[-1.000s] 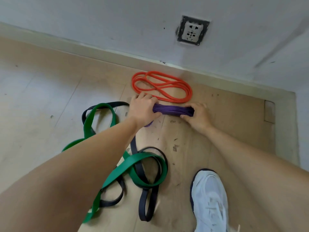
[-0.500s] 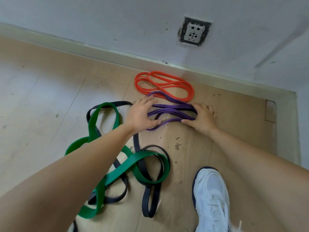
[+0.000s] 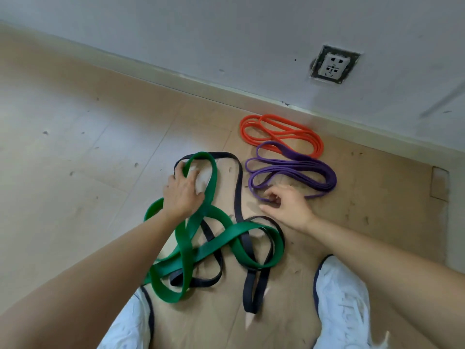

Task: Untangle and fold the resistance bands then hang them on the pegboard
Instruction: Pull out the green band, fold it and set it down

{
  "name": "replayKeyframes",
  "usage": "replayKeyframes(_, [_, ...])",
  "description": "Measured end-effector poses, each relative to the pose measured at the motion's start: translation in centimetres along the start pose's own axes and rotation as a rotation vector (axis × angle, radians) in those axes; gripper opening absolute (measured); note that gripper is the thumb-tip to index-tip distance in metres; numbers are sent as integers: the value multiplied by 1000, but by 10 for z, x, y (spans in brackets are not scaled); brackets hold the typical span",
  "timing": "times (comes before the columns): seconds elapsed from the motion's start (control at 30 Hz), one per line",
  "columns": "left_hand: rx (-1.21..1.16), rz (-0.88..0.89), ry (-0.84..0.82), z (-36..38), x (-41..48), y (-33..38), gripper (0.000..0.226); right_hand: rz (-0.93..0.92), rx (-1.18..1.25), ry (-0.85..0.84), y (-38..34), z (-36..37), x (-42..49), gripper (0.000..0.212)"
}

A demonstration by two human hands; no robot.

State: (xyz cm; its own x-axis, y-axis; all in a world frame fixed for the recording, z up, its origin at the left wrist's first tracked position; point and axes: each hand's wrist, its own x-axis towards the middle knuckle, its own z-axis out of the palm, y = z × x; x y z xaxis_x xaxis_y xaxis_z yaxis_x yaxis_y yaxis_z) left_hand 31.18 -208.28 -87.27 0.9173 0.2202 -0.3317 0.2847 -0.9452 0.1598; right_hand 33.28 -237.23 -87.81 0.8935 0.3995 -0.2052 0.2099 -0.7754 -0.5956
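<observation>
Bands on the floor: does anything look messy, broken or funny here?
Yes. The green band and black band lie tangled through each other, while the orange band and purple band sit in neat coils. The wall socket also looks crooked, in a hole with rough edges.

Both arms are stretched out away from the body, left forearm (image 3: 105, 265) coming in from the near left and right forearm (image 3: 377, 253) from the near right. Left hand (image 3: 183, 191) is palm-down with the fingers spread and pretty much straight. Right hand (image 3: 286, 206) sits just to its right, a gap between them, fingers loosely curled under and thumb poking out to the left.
</observation>
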Motion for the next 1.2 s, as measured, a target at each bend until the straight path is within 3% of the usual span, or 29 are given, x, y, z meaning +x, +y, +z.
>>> replayKeyframes(0.07, [-71, -4, -35, -3, -7, -9, 60, 44, 36, -250, -13, 10, -7, 54])
replayKeyframes(0.13, [-142, -27, -48, -5, -14, -18, 54, 33, -54, -391, -20, 19, -13, 60])
replayKeyframes(0.23, [-237, -54, -49, -14, -28, -29, 37, 29, -193, -474, -31, 21, -22, 44])
replayKeyframes(0.33, [-287, -43, -130, -29, -43, -42, 37, 56, -282, -569, -43, 17, -30, 31])
replayKeyframes(0.47, [-249, 70, -263, -60, -68, -55, 31, 29, -392, -739, -60, 6, -44, 34])
replayKeyframes(0.6, [-320, 146, -249, -110, -92, -55, 30, -27, -484, -842, -90, -26, -49, 39])
replayKeyframes(0.7, [-528, 165, -316, -161, -114, -45, 37, -52, -504, -772, -120, -57, -50, 38])
replayKeyframes(0.8, [-579, 265, -401, -212, -142, -29, 42, -130, -342, -471, -154, -92, -53, 42])
replayKeyframes(0.9, [-582, 332, -392, -255, -173, -14, 43, -250, -146, -191, -198, -128, -62, 63])
replayKeyframes(1.0, [-624, 393, -358, -294, -204, -2, 43, -342, -11, -166, -246, -160, -77, 76])
replayKeyframes(1.2, [-807, 466, -95, -357, -248, 7, 48, -396, 199, -237, -318, -208, -104, 43])
